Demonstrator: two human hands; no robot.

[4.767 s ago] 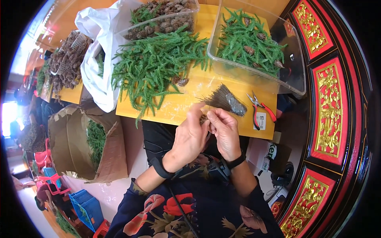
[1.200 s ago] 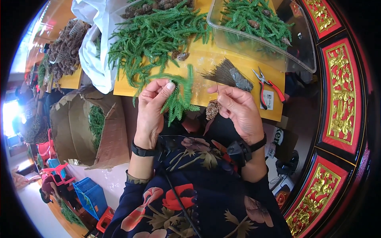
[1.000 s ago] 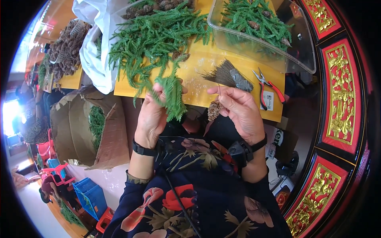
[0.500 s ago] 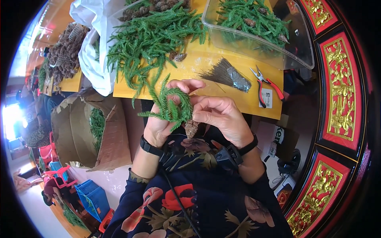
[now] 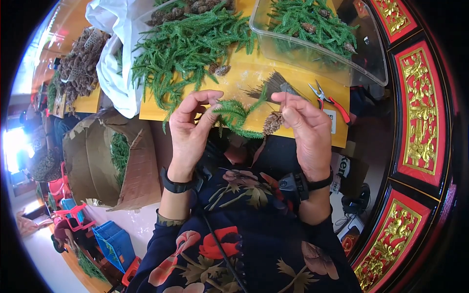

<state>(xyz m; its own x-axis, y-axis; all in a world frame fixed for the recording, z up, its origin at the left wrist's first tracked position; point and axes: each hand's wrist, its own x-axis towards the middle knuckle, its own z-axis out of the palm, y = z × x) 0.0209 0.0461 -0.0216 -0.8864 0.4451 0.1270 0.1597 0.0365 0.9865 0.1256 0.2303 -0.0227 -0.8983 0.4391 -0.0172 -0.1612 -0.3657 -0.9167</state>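
Note:
Between my hands, above my lap, is a green pine sprig [image 5: 234,113] with bent needle branches. A brown pine cone [image 5: 273,123] hangs at its right end, beside my right fingers. My left hand [image 5: 192,128] pinches the tip of a branch between thumb and fingers. With thumb and forefinger closed, my right hand [image 5: 311,131] grips the stem end of the sprig by the cone. A thin dark wire seems to stick up from those fingertips. Beyond, a bundle of thin brown wires [image 5: 264,88] lies on the yellow table [image 5: 239,68], partly hidden by my right hand.
Red-handled pliers [image 5: 337,108] lie on the right of the table. Behind are a heap of green sprigs [image 5: 181,53], a clear plastic bin [image 5: 317,61] holding sprigs and cones, and a white bag [image 5: 117,63]. An open cardboard box [image 5: 93,161] stands at left, near a blue crate [image 5: 113,244].
My hands have moved apart, the right one going right with the cone. The sprig, bunched in my left hand before, now stretches between both hands.

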